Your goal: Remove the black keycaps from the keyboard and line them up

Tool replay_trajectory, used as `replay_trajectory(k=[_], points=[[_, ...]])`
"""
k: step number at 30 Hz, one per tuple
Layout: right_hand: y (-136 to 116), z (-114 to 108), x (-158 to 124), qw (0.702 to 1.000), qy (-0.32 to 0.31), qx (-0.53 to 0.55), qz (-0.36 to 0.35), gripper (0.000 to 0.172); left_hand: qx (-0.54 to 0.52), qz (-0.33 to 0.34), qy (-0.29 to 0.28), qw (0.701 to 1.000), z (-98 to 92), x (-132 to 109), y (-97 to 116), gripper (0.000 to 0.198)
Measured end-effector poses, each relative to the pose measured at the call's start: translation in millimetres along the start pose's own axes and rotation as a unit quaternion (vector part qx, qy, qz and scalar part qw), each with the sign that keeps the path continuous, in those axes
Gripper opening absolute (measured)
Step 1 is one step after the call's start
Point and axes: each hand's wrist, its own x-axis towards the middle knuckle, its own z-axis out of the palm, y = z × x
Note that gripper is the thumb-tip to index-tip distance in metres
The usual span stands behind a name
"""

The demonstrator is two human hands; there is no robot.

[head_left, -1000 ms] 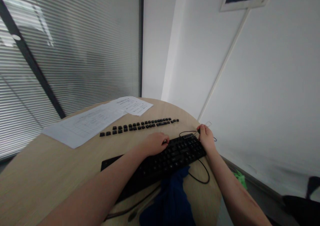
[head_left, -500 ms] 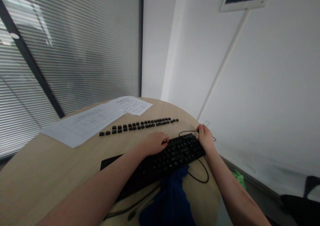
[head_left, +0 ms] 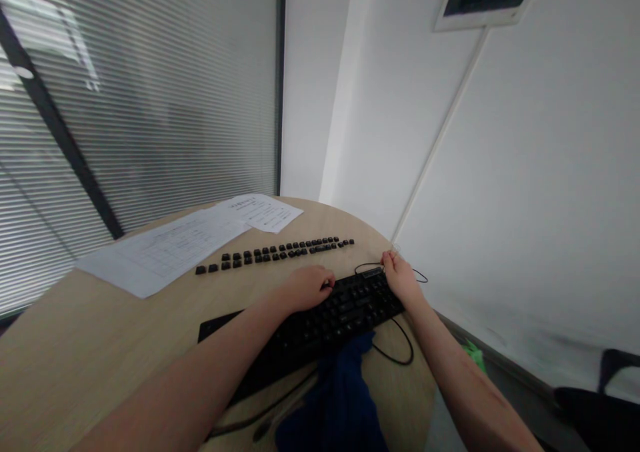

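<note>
- A blue cloth (head_left: pixel 336 399) lay nearest, at five o'clock from the black keyboard (head_left: pixel 345 312), which rested on the counter (head_left: pixel 125 359).
- The left hand (head_left: pixel 306 287) covered the keyboard's twelve o'clock edge, fingers curled; I couldn't tell whether they gripped anything.
- At two o'clock, the right hand (head_left: pixel 399 275) had its fingers pinched on a thin wire tool (head_left: pixel 396 247).
- Loose keycaps (head_left: pixel 283 255) lined up beyond, toward twelve; papers (head_left: pixel 185 242) at eleven.
</note>
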Motion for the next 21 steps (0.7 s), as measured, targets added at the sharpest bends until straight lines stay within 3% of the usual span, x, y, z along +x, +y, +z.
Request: replay_trajectory(k=[8, 21], points=[[-8.9, -0.2, -5.2, 0.999, -0.015, -0.024, -0.015, 0.039, 0.000, 0.004, 0.007, 1.000, 1.5, -0.7, -1.8, 0.015], [-0.3, 8.9, -5.9, 1.000, 0.000, -0.016, -0.017, 0.040, 0.008, 0.006, 0.010, 1.000, -1.5, -2.9, -1.9, 0.016]])
